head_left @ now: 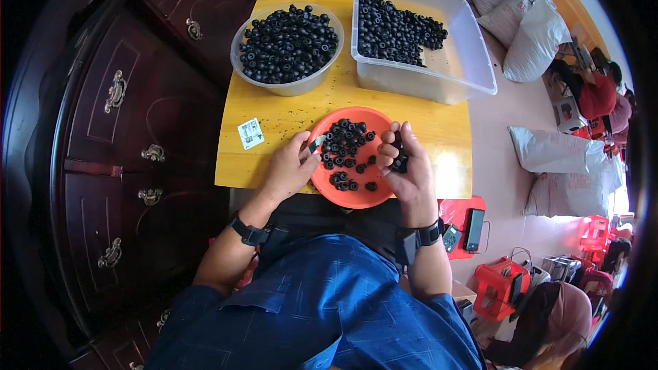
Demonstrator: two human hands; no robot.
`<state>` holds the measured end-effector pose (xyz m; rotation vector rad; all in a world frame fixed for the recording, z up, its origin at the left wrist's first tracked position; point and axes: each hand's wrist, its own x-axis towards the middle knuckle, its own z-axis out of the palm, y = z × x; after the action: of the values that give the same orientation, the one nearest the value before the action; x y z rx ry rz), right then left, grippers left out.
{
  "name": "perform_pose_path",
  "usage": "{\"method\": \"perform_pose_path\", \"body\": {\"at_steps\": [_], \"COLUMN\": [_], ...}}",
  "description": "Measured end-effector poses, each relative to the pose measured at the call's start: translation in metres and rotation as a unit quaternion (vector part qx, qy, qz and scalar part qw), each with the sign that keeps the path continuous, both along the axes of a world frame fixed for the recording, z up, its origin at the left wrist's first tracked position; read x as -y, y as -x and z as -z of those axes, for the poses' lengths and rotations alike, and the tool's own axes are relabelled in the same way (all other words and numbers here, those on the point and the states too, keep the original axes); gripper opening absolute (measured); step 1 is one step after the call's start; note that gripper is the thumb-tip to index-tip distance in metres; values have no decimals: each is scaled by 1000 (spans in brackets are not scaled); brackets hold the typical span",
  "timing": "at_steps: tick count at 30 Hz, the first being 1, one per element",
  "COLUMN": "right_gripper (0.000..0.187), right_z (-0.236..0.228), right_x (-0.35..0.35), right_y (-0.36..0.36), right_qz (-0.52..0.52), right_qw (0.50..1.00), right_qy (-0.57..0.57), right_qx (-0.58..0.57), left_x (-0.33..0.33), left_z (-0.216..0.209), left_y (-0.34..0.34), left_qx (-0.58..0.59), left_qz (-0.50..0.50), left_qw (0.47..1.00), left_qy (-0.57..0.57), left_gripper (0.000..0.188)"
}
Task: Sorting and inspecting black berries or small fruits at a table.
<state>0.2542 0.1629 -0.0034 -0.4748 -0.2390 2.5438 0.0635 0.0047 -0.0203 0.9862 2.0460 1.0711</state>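
Observation:
An orange plate [337, 194] at the table's near edge bears many small black ring-like parts [346, 140], some with a hole in view. Over its left rim, my left hand [289, 166] pinches a small tool with a flat, shiny metal end [317, 142]; its exact kind is hard to make out. My right hand [412, 175] is at the plate's right rim, fingers curled round several black parts [399, 159]. Behind the plate, a round translucent tub [312, 83] is heaped with similar black parts. A rectangular translucent bin [425, 82] to its right holds more of them, mostly toward its left side.
On the yellow table [267, 106] lie dark crumbs and a white printed card [251, 133]. Dark wooden cabinets [130, 130] line the left. White sacks [538, 34] and red stools [497, 291] stand on the floor to the right, where other people sit.

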Motion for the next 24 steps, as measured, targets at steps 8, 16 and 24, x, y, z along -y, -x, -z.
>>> {"method": "perform_pose_path", "body": {"at_steps": [8, 16, 24], "right_gripper": [37, 40, 36], "right_z": [16, 1, 21], "right_x": [23, 33, 41], "right_y": [1, 12, 3], "right_qz": [-79, -53, -96], "right_qw": [991, 991, 964], "right_qy": [102, 115, 239], "right_qx": [-43, 47, -64], "left_x": [6, 3, -1], "left_z": [-14, -49, -62], "left_y": [8, -10, -23], "left_qx": [-74, -16, 25], "left_qz": [-32, 32, 58], "left_qw": [997, 988, 988], "left_qy": [12, -152, -139], "left_gripper": [52, 36, 36]}}
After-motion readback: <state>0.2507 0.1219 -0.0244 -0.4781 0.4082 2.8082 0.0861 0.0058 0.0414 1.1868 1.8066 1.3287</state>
